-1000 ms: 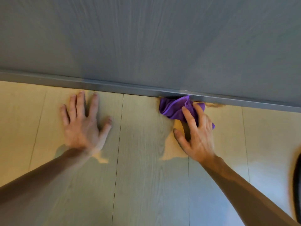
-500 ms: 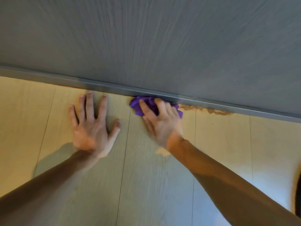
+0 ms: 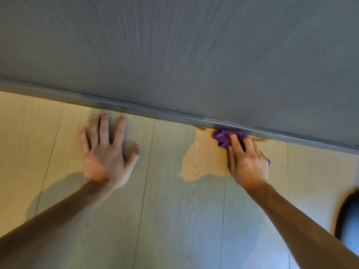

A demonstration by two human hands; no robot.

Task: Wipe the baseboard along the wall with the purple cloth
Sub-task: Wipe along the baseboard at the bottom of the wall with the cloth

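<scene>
Pressing one purple cloth [image 3: 223,139] against baseboard [image 3: 136,108], two hands: right [image 3: 247,162], left [image 3: 105,156] flat

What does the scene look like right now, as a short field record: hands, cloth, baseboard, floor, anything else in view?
left hand: flat on the floor, fingers spread, empty, fingertips just short of the baseboard
right hand: pressing the purple cloth against the baseboard
purple cloth: bunched, at the foot of the baseboard
baseboard: grey strip, brownish marks along its foot on either side of the cloth
floor: pale wood planks
wall: grey woodgrain panel
other: dark blurred object at right edge, cannot identify
</scene>
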